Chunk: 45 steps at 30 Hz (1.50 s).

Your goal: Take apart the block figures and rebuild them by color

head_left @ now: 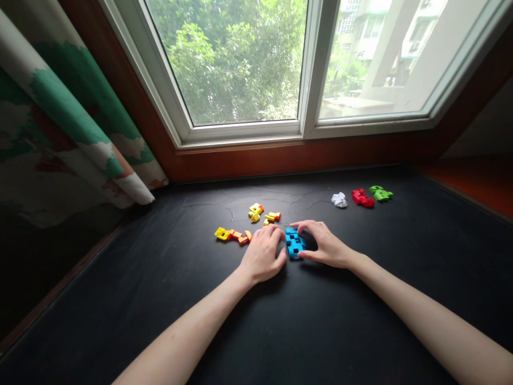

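Note:
A group of blue plastic building pieces (294,244) with square notches lies on the black surface between my hands. My right hand (323,245) has its thumb and fingers spread around the right side of the blue pieces and grips them. On their left side, my left hand (263,254) rests palm down with bent fingers, its thumb apart from the fingertips. Those fingertips come right up to the blue edge; whether they touch it I cannot tell. Just beyond the left hand are yellow and orange pieces (234,235), partly hidden by its fingers.
Farther back lie a yellow piece with orange (255,210) and a smaller yellow-orange one (272,217). White (339,200), red (363,198) and green pieces (380,193) sit at the back right. A window (304,133) borders the black tabletop (256,331); a curtain (76,117) hangs left.

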Available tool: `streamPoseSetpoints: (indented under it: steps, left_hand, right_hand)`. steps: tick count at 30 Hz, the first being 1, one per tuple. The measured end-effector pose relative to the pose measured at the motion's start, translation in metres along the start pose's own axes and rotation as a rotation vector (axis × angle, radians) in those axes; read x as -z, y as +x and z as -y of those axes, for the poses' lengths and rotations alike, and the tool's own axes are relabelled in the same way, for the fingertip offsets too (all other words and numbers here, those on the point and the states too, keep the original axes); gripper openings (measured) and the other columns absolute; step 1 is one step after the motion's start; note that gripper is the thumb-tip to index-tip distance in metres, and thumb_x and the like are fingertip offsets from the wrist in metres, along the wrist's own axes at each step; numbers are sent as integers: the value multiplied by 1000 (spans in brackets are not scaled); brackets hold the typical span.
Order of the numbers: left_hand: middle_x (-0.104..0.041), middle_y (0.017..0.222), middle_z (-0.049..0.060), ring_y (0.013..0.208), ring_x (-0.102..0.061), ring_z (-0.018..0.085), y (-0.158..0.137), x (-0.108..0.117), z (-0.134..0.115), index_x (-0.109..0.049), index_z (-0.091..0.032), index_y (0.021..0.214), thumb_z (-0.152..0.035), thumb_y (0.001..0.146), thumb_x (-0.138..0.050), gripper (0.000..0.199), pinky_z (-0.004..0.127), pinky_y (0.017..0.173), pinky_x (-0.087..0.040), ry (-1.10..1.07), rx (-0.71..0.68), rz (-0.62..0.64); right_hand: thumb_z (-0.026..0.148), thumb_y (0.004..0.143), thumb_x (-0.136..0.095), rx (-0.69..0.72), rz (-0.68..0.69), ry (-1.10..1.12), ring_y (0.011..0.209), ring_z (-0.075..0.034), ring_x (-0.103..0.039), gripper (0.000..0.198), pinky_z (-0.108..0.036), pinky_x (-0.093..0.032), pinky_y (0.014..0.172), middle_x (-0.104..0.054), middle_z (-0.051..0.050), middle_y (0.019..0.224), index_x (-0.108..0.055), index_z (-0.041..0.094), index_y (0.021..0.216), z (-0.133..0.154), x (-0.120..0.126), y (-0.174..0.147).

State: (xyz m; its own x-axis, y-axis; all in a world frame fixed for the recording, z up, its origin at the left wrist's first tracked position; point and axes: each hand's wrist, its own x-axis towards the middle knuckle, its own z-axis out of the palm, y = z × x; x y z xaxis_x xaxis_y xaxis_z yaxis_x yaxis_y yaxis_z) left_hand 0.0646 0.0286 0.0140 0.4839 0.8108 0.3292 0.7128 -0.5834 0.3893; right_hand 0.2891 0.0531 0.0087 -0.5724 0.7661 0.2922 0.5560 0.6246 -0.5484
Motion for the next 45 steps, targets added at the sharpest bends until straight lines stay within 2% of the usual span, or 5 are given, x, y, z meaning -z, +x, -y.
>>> streamPoseSetpoints:
  steps: [3,11,18,24,45]
  left_hand:
    - [-55,110,9,106,-54,27,0,0,1,-49,-21,97,-23,81,-56,17,43,94,-44,5,-5,11]
    - [-55,111,9,109,-53,28,-1,-1,2,-48,-22,96,-24,80,-57,19,44,95,-44,-15,-15,11]
    - [-56,101,7,99,-54,24,2,-3,3,-47,-20,92,-14,79,-48,15,41,91,-45,-63,52,-62]
    - [-57,101,9,99,-54,25,2,-3,5,-46,-19,95,-11,76,-46,21,42,92,-45,-101,65,-111]
    - [-57,101,9,98,-54,25,1,-3,6,-46,-20,94,-10,77,-46,20,42,91,-46,-114,73,-108]
  right_hand:
    - [37,76,-73,7,16,-5,122,-29,-52,38,-47,-38,100,-58,-11,133,-51,24,104,2,0,0]
    - [35,77,-72,13,33,0,123,-29,-52,38,-45,-38,99,-55,-12,138,-48,24,104,3,1,0]
    - [36,72,-76,5,-28,-85,122,-30,-53,44,-47,-36,100,-58,-12,133,-46,24,102,8,-7,2]
    - [30,73,-72,3,-18,-81,122,-28,-54,44,-46,-37,100,-59,-10,131,-45,24,106,11,-12,3]
    - [35,73,-73,-45,55,-29,117,-28,-56,44,-44,-40,99,-59,-8,132,-51,24,109,3,4,-3]
